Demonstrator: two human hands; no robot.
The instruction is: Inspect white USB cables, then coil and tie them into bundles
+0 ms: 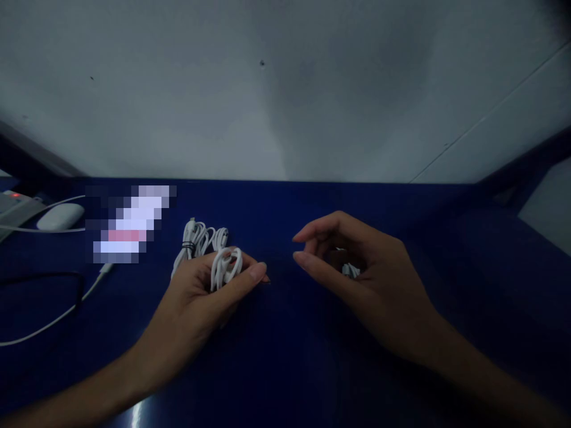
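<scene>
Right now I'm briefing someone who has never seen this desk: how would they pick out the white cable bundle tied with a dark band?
Start at the blue table and find the left hand, which grips a coil of white cable. Just beyond its fingers lies the tied bundle. Only this one wears a dark band around its loops and lies free of either hand.

Dim frame overall, we see underexposed blue table (285, 368) going near black toward the corners. Pale wall (285, 89) brightest, with soft grey shadow patch at centre. Small glare streak on table near bottom edge, left of centre. Wide-angle bend at the edges, table's far edge bowed. Pixelated block at left. White cable bundle (203, 241) reads clearly against dark surface; hands muddy but sharp enough.
</scene>
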